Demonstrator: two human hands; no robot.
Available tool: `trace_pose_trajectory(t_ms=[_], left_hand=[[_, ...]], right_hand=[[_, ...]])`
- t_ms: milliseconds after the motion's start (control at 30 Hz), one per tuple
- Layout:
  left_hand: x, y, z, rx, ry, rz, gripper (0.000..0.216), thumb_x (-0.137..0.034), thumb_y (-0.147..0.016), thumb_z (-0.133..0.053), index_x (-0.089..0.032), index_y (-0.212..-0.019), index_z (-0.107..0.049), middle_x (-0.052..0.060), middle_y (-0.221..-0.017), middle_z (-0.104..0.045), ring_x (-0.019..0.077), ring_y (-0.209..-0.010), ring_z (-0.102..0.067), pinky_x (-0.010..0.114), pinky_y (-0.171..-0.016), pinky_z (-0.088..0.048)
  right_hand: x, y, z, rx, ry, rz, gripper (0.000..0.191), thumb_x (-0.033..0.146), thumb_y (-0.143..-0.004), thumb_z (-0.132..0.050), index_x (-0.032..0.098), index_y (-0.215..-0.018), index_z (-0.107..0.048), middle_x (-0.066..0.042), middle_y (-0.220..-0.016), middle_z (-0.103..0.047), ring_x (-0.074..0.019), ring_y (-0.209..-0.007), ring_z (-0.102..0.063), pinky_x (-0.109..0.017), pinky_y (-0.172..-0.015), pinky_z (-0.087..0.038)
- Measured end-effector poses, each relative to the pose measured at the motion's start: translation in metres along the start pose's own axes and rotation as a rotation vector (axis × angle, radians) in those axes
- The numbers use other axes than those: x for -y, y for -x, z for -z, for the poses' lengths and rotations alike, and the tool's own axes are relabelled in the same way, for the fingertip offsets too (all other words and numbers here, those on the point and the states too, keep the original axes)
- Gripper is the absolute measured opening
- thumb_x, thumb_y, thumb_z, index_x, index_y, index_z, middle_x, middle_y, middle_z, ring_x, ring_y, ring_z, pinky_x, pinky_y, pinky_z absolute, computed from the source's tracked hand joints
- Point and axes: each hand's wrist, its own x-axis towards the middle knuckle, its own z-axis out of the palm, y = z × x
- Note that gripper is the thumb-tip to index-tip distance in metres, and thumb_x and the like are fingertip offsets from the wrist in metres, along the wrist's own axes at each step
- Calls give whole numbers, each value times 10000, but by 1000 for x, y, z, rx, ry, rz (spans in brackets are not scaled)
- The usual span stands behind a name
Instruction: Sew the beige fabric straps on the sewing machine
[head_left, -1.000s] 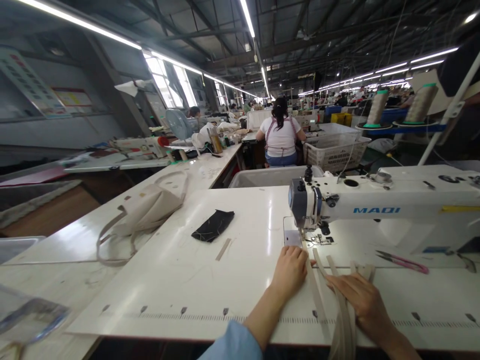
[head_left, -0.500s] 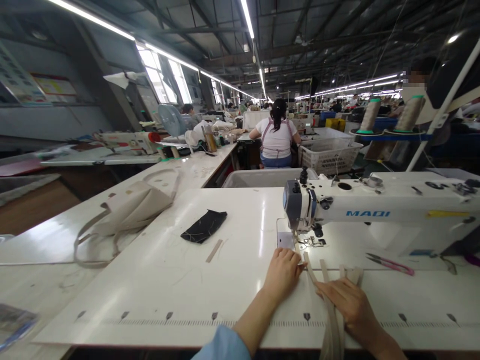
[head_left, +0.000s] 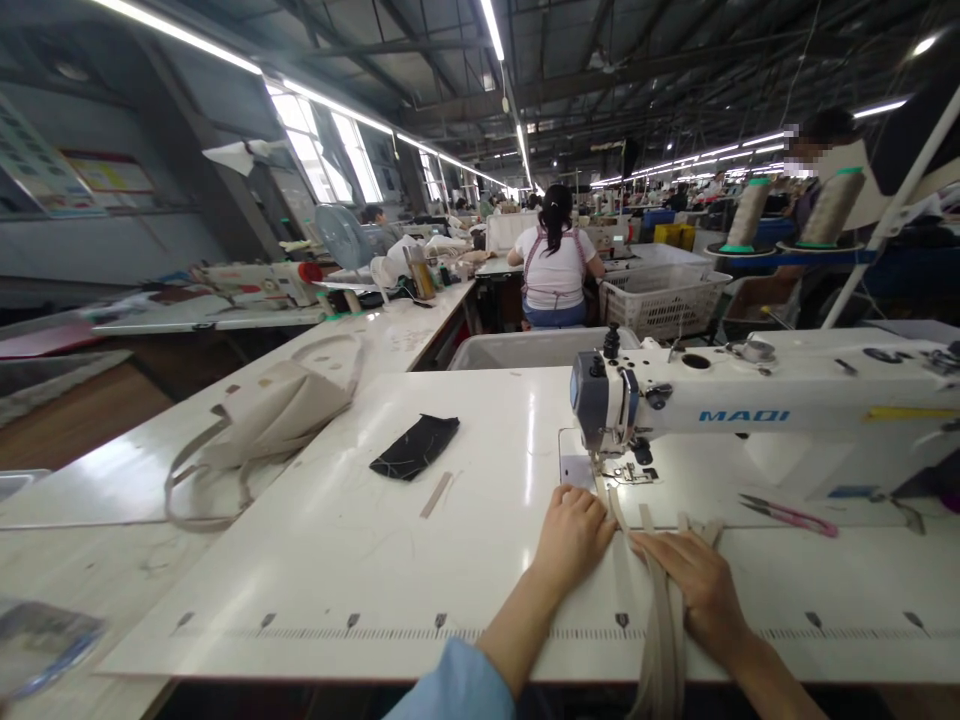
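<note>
Beige fabric strips [head_left: 660,640] run from the needle area of a white sewing machine [head_left: 810,400] toward me and drop over the table's front edge. My left hand [head_left: 576,530] is just in front of the presser foot, fingers curled and closed on the strip's far end. Lower and to the right, my right hand [head_left: 694,580] has its thumb and fingers closed on the strips. Its palm side is hidden. Pink-handled thread snips [head_left: 791,515] lie right of my right hand, under the machine's arm.
Left of the machine lie a black fabric piece [head_left: 416,447] and a short beige strip [head_left: 436,495]. A beige bag-like piece [head_left: 285,415] with straps rests farther left. Thread cones [head_left: 831,207] stand at the right. A plastic bin [head_left: 525,350] sits behind the table; a co-worker [head_left: 556,265] sits beyond.
The camera view has shifted slightly. Both hands keep nearly the same place and hold, with the strip between them bending a little differently. At the right rear, a person has leaned further left.
</note>
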Motion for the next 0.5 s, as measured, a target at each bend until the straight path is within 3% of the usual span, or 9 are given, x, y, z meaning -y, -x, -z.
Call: trace_pose_trajectory(t_ms=[267,500], left_hand=[[6,-6,0,29,16,56,206,-144,-867,-454,-181,-1023,-584,61,-1023,-625,200,-1026,-533,414,-962,-368],[12,-7,5,47,96,52,298,-85,-835,-452,-209,-1082,-564,56,-1058,-623,208,-1006,-539,407,-911,-410]], right_hand=[[5,-7,-2,93,-28,42,241,155,-918,-434,139,-1120,-564,-48,-843,-660,-157,-764,-617,-306,-699,-464],[6,-20,-10,159,-36,-24,203,172,-920,-428,174,-1026,-600,-21,-791,-639,-148,-752,-601,-286,-685,-413]])
